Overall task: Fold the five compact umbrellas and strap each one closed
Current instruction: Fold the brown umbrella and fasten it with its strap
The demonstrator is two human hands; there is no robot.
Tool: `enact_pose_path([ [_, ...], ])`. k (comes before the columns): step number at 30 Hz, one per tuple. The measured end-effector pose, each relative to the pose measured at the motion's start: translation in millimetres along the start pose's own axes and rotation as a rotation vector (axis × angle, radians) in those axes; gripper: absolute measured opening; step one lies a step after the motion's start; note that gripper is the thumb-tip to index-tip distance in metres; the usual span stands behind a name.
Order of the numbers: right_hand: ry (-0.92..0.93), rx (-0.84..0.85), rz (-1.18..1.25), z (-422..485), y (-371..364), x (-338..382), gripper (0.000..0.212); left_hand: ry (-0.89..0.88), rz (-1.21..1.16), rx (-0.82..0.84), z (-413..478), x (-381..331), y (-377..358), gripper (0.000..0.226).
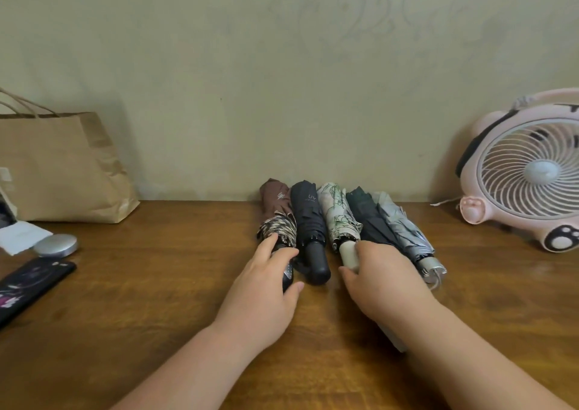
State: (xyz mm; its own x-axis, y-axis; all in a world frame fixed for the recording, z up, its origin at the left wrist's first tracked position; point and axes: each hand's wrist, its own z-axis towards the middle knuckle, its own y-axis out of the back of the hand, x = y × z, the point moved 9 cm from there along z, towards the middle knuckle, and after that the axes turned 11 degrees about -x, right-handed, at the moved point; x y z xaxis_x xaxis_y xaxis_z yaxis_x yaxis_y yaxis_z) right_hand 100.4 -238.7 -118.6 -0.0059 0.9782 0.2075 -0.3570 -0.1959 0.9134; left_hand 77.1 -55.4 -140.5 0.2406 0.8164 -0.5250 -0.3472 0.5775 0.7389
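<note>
We count five folded umbrellas lying side by side at the back of the worktop (156, 284), tips to the wall: one brown umbrella (275, 204), one black umbrella (308, 218), one white patterned umbrella (337, 218), one dark green umbrella (368, 218) and one grey umbrella (404, 231). Our two hands are both on handles. The left hand (269, 273) curls round the brown one's handle; the right hand (380, 271) clasps the white one's cream handle. One paper bag (59, 168) stands left, one pink fan (526, 171) right.
</note>
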Motion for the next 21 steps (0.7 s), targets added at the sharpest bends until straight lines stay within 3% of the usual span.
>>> enact_pose_path([
  [8, 0.124, -0.043, 0.061, -7, -6, 25, 0.037, -0.019, 0.021, -0.023, 2, 1, -4, 0.047],
  [13, -0.004, -0.169, 0.091, 0, 35, -17, 0.046, -0.02, 0.01, -0.029, 2, -1, 0, 0.05],
  [17, -0.139, 0.146, -0.082, -10, 9, -43, 0.051, -0.007, -0.022, -0.02, 1, -1, 0, 0.05],
  [21, -0.137, 0.218, 0.029, 0, -12, -33, 0.063, -0.016, -0.012, 0.021, -1, -3, -5, 0.049],
])
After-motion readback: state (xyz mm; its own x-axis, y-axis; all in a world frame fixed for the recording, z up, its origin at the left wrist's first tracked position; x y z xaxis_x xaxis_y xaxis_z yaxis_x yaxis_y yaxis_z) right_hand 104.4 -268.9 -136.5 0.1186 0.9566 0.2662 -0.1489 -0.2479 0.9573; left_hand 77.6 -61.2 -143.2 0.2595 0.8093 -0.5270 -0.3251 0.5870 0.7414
